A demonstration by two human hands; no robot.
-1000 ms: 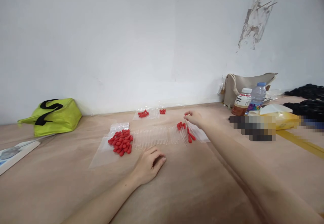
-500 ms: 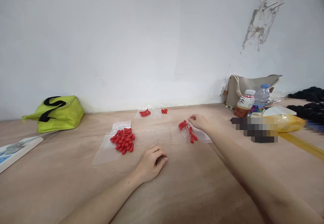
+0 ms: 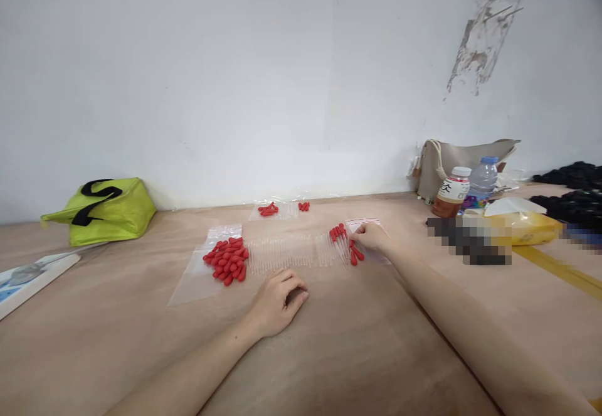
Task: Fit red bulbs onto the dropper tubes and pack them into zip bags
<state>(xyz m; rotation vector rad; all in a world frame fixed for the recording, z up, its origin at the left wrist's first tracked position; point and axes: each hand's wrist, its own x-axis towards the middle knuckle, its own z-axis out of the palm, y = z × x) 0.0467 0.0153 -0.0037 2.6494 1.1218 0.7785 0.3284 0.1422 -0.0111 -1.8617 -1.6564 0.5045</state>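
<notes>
My right hand (image 3: 371, 237) is at the right end of the row, fingertips pinched together against the top of a red rubber bulb (image 3: 352, 244); what they hold, if anything, is hidden. Just left of it, several thin clear tubes capped with red bulbs (image 3: 337, 233) lie close together. A long row of clear thin tubes (image 3: 286, 253) stretches leftward, ending beside a heap of loose red bulbs (image 3: 228, 260) on a clear plastic bag (image 3: 188, 281). My left hand (image 3: 279, 301) rests on the table in front of the row, loosely curled, with nothing visible in it. Another clear bag (image 3: 369, 223) lies partly under my right hand.
By the wall are small bags with red bulbs (image 3: 268, 209). A yellow-green bag (image 3: 110, 209) and a white picture board (image 3: 37, 281) sit at left. On the right stand a grey bag (image 3: 433, 171), two bottles (image 3: 451, 193) and a yellow tissue pack (image 3: 531, 228).
My right hand has come down and slightly toward me, its fingertips now at the red bulb, uncovering the top of the bag behind it. My left hand stays nearly still.
</notes>
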